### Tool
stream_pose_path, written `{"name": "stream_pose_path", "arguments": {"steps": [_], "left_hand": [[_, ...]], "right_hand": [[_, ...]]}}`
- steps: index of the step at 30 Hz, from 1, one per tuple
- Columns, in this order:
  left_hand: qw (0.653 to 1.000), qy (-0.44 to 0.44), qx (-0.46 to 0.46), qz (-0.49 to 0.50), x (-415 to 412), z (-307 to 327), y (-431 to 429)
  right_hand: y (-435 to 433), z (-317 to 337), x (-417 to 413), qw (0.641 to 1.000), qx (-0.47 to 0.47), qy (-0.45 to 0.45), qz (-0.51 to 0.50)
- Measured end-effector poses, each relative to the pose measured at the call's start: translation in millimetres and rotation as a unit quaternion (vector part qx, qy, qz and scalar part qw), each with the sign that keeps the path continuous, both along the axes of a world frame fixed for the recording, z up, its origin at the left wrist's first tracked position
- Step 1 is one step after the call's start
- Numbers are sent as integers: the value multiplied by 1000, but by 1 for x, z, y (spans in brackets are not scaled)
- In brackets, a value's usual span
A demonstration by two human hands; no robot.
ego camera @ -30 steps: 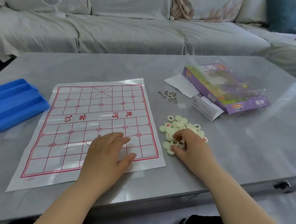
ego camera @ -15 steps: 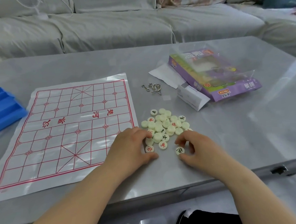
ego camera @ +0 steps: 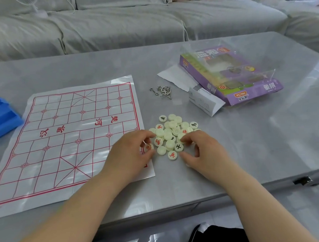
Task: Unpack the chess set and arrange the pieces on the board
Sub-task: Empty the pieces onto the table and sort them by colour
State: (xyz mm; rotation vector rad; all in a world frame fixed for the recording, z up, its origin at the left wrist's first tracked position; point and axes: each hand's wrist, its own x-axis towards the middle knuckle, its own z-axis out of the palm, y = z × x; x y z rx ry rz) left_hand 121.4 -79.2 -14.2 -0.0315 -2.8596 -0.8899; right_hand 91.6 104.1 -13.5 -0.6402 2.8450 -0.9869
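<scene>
Soft daylight, glossy glare, wide-angle warp

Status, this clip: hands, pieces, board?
Left hand pinches a red-marked piece beside the pile. Right hand curled over pile, grip unclear. No pieces placed on board. Nothing in the way.

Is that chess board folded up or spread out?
Spread out: the board lies flat on the table, red grid facing up.

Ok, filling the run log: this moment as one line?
left hand pinches red-marked piece | right hand touches pile | board laid flat, no pieces placed
</scene>
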Motion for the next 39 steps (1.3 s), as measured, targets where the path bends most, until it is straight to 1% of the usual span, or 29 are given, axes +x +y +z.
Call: {"name": "stream_pose_path", "arguments": {"steps": [3, 7, 14, 17, 22, 25, 28, 32, 33, 35, 37, 39], "left_hand": [[1000, 3, -5, 20, -15, 1, -8], [1000, -3, 1, 27, -40, 3, -16], [999, 1, 23, 35, -79, 6, -17], [999, -7, 35, 28, -86, 3, -15], [999, 0, 45, 9, -86, -4, -17], [999, 9, 33, 9, -93, -3, -20], [999, 10, 22, 37, -109, -1, -21], [996, 4, 42, 76, -118, -3, -12], [997, 6, 34, 73, -114, -3, -11], [998, 37, 3, 60, -98, 1, -10], [997, 67, 3, 32, -71, 7, -8], [999, 43, -2, -21, -38, 14, -5]], "right_hand": [[-9, -3, 0, 998, 51, 20, -12], [-9, -1, -1, 998, 69, 11, -9], [0, 2, -3, 997, 65, -27, 31], [0, 3, -3, 998, 50, -32, 37], [1, 2, -7, 997, 55, -33, 39], [1, 0, -6, 997, 54, -31, 45], [1, 2, -8, 998, 41, -31, 46], [4, 5, -10, 995, -10, -87, 48], [6, 5, -11, 994, -20, -94, 49], [11, 4, -12, 995, -40, -89, 29], [15, 5, -14, 995, -69, -57, -33], [17, 6, -16, 991, -98, -34, -84]]}}
